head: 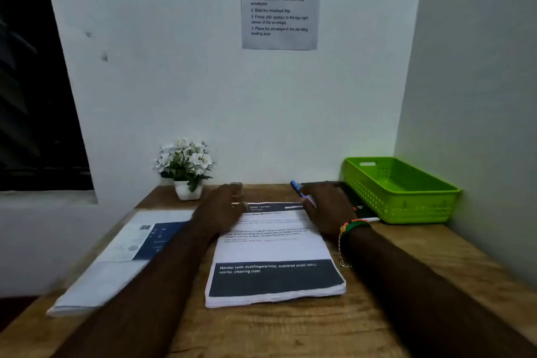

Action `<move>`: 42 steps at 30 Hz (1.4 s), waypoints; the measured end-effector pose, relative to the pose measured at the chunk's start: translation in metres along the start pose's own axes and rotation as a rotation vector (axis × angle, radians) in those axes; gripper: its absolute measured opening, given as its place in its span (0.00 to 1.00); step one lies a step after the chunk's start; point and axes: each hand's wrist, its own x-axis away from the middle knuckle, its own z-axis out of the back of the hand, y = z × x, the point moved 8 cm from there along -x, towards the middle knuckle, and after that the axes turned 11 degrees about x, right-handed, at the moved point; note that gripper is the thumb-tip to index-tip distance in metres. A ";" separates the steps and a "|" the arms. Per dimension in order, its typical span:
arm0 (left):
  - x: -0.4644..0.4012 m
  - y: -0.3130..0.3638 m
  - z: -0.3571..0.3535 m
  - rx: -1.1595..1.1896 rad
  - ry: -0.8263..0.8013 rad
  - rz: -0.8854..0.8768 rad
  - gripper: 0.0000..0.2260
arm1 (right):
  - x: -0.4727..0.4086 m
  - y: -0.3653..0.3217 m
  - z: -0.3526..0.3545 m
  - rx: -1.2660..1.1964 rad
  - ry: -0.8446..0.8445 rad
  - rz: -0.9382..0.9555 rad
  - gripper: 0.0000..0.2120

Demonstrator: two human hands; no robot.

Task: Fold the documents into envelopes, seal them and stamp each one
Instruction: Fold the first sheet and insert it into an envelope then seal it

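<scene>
Head view, the only 1. A stack of printed documents (274,253) lies flat in the middle of the wooden desk (290,328), long axis running away from the person toward the wall, dark printed band at the near end. Both hands sit at the far end of it. The left hand (220,209) rests palm down on the far left corner, fingers loosely spread and slightly curled, nothing clearly gripped. The right hand (325,209) lies on the far right corner; a blue pen-like thing (297,186) pokes out past its fingertips, but I cannot tell if the fingers actually hold it or it just lies behind them.

Key relation: the top edge of the stack lies directly under both sets of fingertips, the rest of the sheet running back toward the person. Both hands look equally near, 1 per corner. My guess is the next step is lifting the top sheet off to fold it.

A flatter pile of white paper, probably envelopes (116,264), lies just left of the stack, angled, partly under the left forearm. The green basket (404,203) sits at the far right corner, looks empty. A small flower pot (187,171) stands at the far left against the wall. An instruction sheet (280,0) hangs on the wall. No stamps visible.
</scene>
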 end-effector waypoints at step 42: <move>0.008 0.033 0.035 0.014 -0.064 -0.068 0.05 | -0.009 0.005 -0.012 -0.405 -0.132 0.117 0.23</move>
